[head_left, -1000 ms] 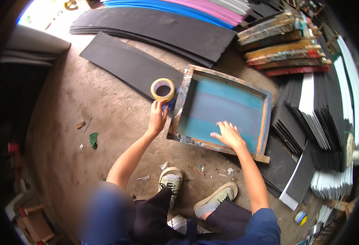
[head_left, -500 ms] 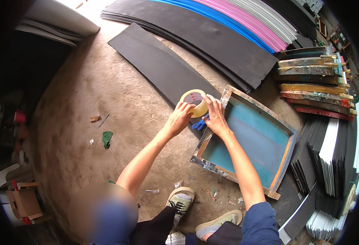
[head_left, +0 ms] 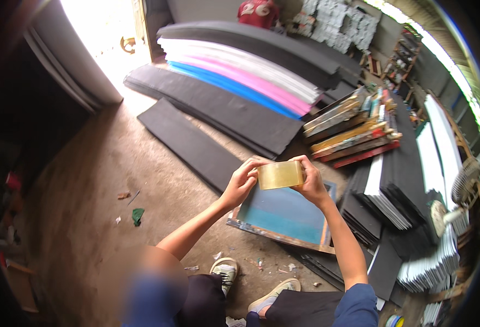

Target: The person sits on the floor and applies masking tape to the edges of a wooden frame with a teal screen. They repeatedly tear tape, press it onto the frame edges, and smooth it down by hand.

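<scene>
A wide roll of yellowish clear packing tape (head_left: 281,175) is held up with its outer face showing. My right hand (head_left: 311,185) grips its right side, fingers curled over the edge. My left hand (head_left: 242,182) is bent in at the left end of the roll, fingertips pinched against its upper left edge. Below the hands lies a wooden-framed screen (head_left: 283,215) with a teal and blue-grey mesh, partly hidden by the roll and my right forearm. A long black foam sheet (head_left: 191,144) lies on the floor beyond my left hand.
Stacked black sheets (head_left: 213,106) and blue, pink and white sheets (head_left: 240,79) lie at the back. Paint-stained wooden frames (head_left: 354,131) are piled right of them. A fan (head_left: 466,182) stands far right. A person in red (head_left: 257,12) is at the back. Scraps (head_left: 137,216) litter the floor.
Both hands have lifted the tape roll and turned it from face-on to edge-on. My view has tipped up, showing more of the room. The blue item by my right hand no longer shows.
</scene>
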Available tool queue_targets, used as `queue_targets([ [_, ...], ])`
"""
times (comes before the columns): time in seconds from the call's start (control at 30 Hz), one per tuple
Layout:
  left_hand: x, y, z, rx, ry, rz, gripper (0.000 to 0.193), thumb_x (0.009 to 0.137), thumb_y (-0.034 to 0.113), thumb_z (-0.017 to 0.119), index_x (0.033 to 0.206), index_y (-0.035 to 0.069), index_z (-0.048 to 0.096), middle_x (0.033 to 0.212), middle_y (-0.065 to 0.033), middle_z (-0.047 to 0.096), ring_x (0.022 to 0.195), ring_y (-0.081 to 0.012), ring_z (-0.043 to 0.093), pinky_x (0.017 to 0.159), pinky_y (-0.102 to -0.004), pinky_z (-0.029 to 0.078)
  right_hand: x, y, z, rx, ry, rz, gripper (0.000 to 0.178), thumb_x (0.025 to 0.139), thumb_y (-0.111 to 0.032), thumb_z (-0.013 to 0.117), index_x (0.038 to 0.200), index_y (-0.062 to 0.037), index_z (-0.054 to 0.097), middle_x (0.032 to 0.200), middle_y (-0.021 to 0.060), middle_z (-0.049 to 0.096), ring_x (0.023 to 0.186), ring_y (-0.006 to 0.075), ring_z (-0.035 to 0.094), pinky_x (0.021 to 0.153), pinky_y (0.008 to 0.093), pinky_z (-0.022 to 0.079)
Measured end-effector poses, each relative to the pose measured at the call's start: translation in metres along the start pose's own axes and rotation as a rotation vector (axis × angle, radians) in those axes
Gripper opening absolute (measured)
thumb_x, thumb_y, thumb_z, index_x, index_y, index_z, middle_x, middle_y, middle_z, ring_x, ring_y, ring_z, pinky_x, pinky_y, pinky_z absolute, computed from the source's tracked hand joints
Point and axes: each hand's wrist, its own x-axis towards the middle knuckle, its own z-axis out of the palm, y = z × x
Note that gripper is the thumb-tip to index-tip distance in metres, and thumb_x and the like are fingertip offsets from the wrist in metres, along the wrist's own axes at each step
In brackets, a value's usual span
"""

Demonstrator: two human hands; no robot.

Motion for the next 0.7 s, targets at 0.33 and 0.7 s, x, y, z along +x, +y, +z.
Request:
queue_targets([
  [0.33,0.002,0.145,0.139,0.477,-0.286,0.302,0.050,0.078,-0.003,0.051,0.125,0.012,0.050,0.114,-0.0120,0.051,0.107,-0.0280,0.052,0.090,-0.0364,0.043,-0.131,-0.098,-0.098,-0.251,0.324,-0.048,0.043,0.067,-0.005,0.075,0.102,-0.0051,0.050,0.097,0.0086,0.060,0.095,0.0214,0.061,0.080,0.0335,0.051],
  [0.7,-0.019,0.138,0.164,0.581,-0.121,0.479,0.045,0.077,-0.003,0.059,0.119,0.011,0.057,0.106,-0.0119,0.062,0.092,-0.0276,0.061,0.079,-0.0344,0.050,-0.155,-0.096,-0.100,-0.149,0.283,0.005,0.044,0.070,-0.009,0.075,0.106,-0.0025,0.049,0.097,0.0061,0.058,0.092,0.0101,0.056,0.080,0.0294,0.052],
])
